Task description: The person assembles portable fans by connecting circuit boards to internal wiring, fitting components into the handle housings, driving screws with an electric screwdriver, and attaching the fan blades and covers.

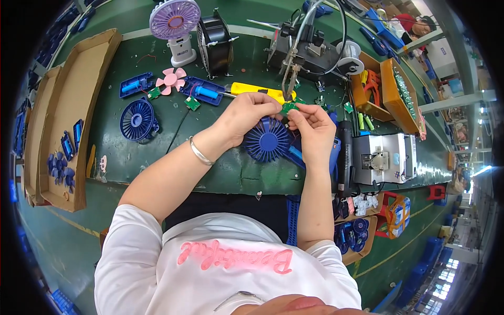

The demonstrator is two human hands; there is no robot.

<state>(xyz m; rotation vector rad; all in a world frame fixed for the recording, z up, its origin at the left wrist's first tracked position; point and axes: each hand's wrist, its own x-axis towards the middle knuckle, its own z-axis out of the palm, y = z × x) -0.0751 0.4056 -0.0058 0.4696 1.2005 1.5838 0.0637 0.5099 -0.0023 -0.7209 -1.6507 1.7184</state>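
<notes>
My right hand (315, 126) pinches a small green circuit board (288, 107) between thumb and fingertips. My left hand (252, 113) is closed in a pinch at the board's left side; what lies between its fingertips is too small to make out. Just above the board hangs the metal tip (289, 84) of a soldering machine (310, 50). Below my hands lies a blue fan head (266, 139) with a round grille. A blue casing with a battery (296, 153) sits partly hidden behind my right wrist. A yellow-handled tool (254, 91) lies behind my left hand.
At the left are a blue fan head (137, 119), opened blue casings (206, 91) and a pink fan blade (171, 81). A white fan (176, 26) and black spool (215, 44) stand behind. Cardboard trays (79, 94) line the left; a metal device (386, 159) stands right.
</notes>
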